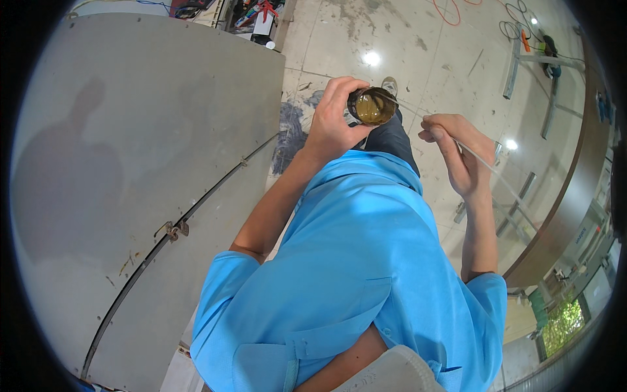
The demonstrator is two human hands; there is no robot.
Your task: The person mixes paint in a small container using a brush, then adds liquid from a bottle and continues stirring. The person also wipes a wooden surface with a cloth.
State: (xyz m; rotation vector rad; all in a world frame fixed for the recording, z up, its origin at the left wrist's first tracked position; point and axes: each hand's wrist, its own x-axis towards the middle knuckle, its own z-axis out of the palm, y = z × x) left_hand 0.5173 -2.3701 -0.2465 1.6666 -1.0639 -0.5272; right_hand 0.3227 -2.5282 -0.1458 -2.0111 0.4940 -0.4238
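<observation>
My left hand (335, 119) is wrapped round a dark open can (354, 108), tilted so its mouth shows. Inside is a glossy yellow-brown liquid (372, 108). To the right, my right hand (462, 149) pinches a long, thin, pale rod (499, 175) between thumb and fingers. One end of the rod reaches to the can's mouth; whether its tip touches the liquid I cannot tell. The other end runs back past my right wrist toward the lower right.
A large grey panel (189, 117) stretches along the left, with a dark strip (206, 197) across it. Tools fill a box (261, 23) at its far corner. Metal bars (513, 78) and cables lie on the tiled floor (444, 39). A brown board edge (575, 186) borders the right.
</observation>
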